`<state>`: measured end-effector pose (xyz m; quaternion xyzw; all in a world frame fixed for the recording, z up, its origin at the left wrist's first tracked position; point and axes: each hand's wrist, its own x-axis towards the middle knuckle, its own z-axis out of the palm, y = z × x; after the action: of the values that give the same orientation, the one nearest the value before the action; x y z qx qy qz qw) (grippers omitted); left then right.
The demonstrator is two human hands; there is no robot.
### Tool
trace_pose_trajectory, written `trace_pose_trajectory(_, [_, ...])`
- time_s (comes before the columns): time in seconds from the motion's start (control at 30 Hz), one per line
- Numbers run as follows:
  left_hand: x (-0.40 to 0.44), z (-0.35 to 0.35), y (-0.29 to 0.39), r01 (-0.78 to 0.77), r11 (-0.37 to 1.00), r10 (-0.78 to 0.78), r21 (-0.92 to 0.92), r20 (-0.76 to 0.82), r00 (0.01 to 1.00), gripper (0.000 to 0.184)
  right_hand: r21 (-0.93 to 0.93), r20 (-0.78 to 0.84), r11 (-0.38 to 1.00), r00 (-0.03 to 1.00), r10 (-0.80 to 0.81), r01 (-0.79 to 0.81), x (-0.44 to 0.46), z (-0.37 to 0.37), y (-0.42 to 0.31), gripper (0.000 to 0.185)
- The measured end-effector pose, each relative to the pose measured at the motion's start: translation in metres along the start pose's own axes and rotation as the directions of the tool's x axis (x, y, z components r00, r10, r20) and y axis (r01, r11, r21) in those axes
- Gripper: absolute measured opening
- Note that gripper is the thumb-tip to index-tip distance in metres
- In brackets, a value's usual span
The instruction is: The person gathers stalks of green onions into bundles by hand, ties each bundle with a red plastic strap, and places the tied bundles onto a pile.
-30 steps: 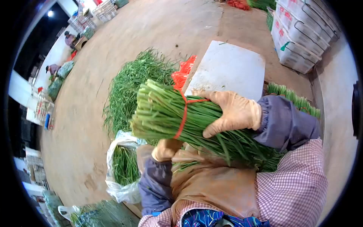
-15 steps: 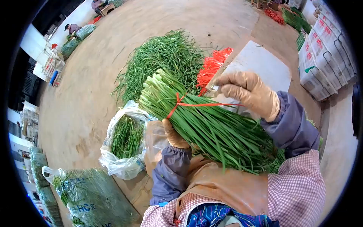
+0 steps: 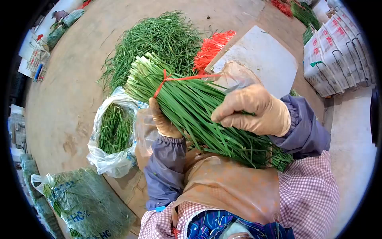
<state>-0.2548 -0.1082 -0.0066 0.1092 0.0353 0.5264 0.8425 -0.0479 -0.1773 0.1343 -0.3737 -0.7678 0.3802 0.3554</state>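
A thick bundle of garlic chives (image 3: pixel 199 104) lies slantwise across my lap, its pale cut ends at the upper left. A red tie (image 3: pixel 162 84) rings it near those ends, with a loose tail stretching to the right. My left hand (image 3: pixel 165 122), in a tan glove, grips the bundle from below, its thumb up against the near side and its other fingers hidden underneath. Over the leafy half, my gloved right hand (image 3: pixel 254 109) is closed with thumb and forefinger pinched together at the leaves. Whatever is between those fingertips is too small to make out.
Beyond the bundle are a heap of loose greens (image 3: pixel 155 47), red ties (image 3: pixel 213 49) and a whitish board (image 3: pixel 262 59). A white plastic bag (image 3: pixel 95 145) of greens and a packed clear bag (image 3: pixel 87 203) stand at left. White crates (image 3: pixel 334 51) are stacked at right.
My right hand has come down and a little left, from above the tie's tail to over the leaves. The view has shifted, and my left hand still holds the bundle.
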Motion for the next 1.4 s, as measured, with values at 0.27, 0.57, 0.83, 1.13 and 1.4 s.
trace_pose_trajectory(0.27, [-0.001, -0.007, -0.002, 0.005, 0.998, -0.007, -0.056, -0.043, 0.999, 0.062, -0.160, 0.073, 0.961, 0.969, 0.238, -0.224, -0.035, -0.007, 0.002, 0.025])
trace_pose_trajectory(0.57, [0.000, -0.021, 0.002, 0.025, 0.997, -0.023, -0.078, 0.025, 0.999, 0.057, -0.719, -0.013, 0.691, 0.996, 0.085, -0.069, -0.045, 0.031, -0.014, 0.039])
trace_pose_trajectory(0.83, [-0.005, -0.025, 0.004, -0.001, 0.997, 0.001, -0.071, -0.004, 1.000, 0.050, -0.155, 0.033, 0.984, 0.996, -0.079, 0.083, -0.043, 0.014, -0.021, 0.014])
trace_pose_trajectory(1.13, [-0.006, -0.030, 0.005, 0.086, 0.963, -0.073, -0.254, 0.062, 0.995, 0.070, -0.747, -0.106, 0.663, 0.993, -0.055, -0.043, -0.022, 0.054, 0.024, 0.014])
trace_pose_trajectory(1.4, [-0.007, -0.020, -0.002, 0.003, 0.996, -0.001, -0.088, 0.015, 1.000, 0.055, -0.223, -0.306, 0.975, 0.949, -0.078, 0.008, -0.021, 0.039, 0.021, 0.009])
